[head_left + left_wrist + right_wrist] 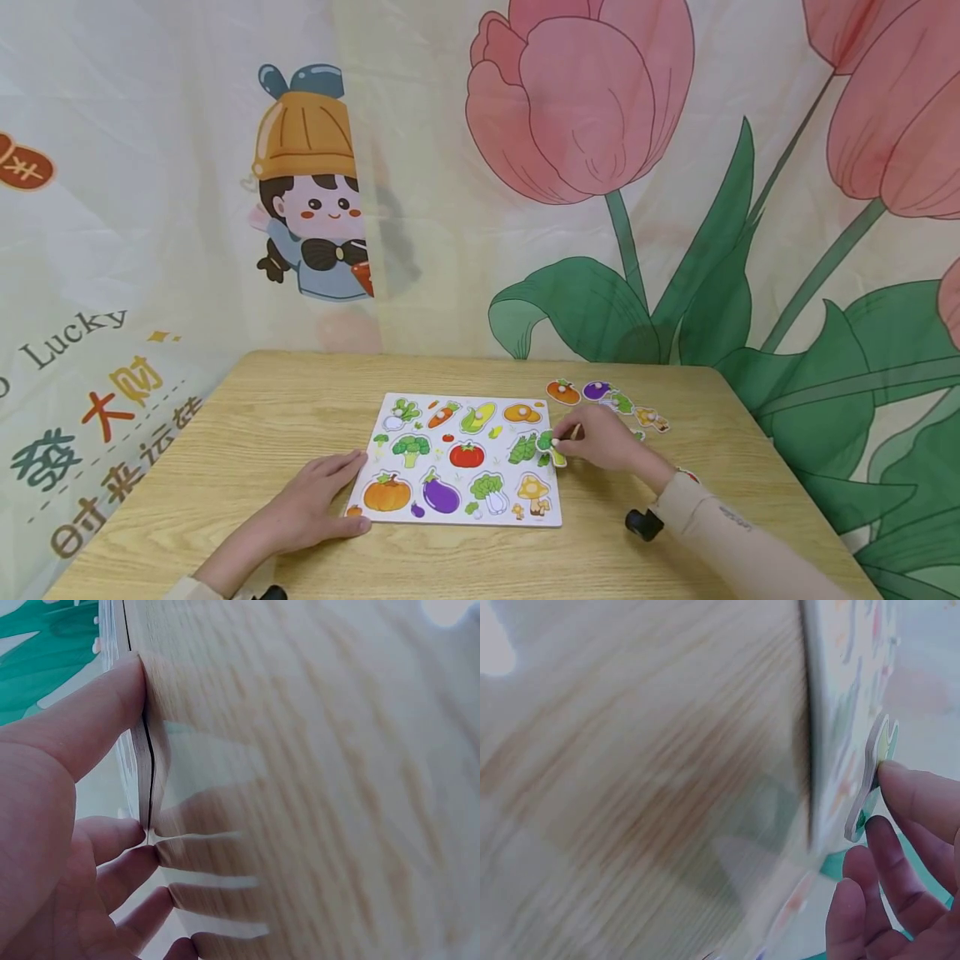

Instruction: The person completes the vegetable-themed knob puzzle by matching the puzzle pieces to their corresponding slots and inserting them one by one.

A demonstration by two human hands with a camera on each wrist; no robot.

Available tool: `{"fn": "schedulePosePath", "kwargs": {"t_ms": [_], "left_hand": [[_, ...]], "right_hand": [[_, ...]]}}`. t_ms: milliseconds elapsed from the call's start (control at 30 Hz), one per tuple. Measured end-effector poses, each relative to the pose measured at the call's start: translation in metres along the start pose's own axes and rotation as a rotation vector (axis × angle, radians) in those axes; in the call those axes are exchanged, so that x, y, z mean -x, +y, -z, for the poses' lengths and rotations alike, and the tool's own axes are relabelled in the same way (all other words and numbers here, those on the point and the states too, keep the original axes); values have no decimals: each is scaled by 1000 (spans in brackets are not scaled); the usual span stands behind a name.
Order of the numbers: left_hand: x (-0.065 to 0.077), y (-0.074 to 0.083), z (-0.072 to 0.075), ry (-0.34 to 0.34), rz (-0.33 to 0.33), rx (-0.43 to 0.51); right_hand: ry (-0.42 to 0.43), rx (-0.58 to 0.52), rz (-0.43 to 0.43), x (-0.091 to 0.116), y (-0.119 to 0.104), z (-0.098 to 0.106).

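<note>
A white vegetable puzzle board point(442, 433) lies on the table. My left hand point(311, 504) rests at its left side, thumb at the near corner; in the left wrist view, the thumb and fingertips of the left hand point(52, 825) touch the board's edge point(141, 761). Over the board's right edge, my right hand point(600, 437) pinches a green broccoli puzzle piece point(559, 458) by its knob between thumb and finger. The right wrist view shows the broccoli piece point(870, 772) tilted and apart from the board point(829, 750), with the right hand's point(922, 877) other fingers loosely bent.
Right of the board lie loose pieces: a pumpkin point(562, 392), an eggplant point(596, 390), a leafy green point(621, 403) and a mushroom point(651, 418). A red piece point(687, 475) is partly hidden by the right arm. Knobbed pieces, including a carrot point(443, 415) and corn point(480, 417), sit in the board's far row.
</note>
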State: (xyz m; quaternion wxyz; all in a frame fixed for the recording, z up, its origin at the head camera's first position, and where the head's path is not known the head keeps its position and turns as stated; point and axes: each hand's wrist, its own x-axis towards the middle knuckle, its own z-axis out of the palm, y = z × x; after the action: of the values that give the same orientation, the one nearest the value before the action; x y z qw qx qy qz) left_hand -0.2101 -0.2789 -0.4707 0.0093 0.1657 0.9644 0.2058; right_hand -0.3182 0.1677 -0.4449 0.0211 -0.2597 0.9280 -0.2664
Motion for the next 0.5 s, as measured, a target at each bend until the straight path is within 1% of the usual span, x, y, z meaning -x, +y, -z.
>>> {"fn": "schedulePosePath", "kwargs": {"t_ms": [200,500], "left_hand": [[0,0,0,0,0,-4],[0,1,0,9,-4,-5]], "right_hand": [[8,-42,11,-9,-23,-7],[5,-64,27,-30,-53,-30]]}}
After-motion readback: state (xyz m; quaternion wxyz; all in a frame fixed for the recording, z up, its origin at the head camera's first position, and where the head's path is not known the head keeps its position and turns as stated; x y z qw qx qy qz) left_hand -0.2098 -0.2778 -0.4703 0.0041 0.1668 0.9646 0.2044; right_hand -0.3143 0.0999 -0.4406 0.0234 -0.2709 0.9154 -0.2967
